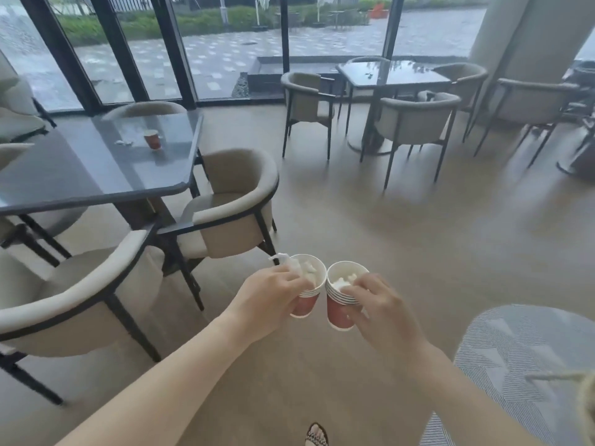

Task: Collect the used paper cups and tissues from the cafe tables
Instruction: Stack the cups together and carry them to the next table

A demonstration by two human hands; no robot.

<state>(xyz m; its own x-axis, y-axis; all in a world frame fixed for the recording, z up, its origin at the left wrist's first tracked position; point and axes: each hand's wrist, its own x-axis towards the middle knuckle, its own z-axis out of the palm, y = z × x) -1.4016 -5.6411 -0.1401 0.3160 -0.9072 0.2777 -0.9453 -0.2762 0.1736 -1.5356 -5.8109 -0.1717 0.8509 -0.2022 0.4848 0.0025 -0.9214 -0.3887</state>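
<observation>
The left hand (pixel 270 294) grips the left stack (pixel 306 304), the right hand (pixel 383 307) the right stack (pixel 338 315). A cup (pixel 152 140) and tissue (pixel 124 142) wait near the desk's (pixel 80 175) far edge. Fetching them likely needs a freed hand.

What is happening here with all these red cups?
A person is clearing cafe tables. The left hand grips the left stack of cups and the right hand grips the right stack. Both stacks hold tissues. One cup and a loose tissue lie on the table, not yet collected.
</observation>
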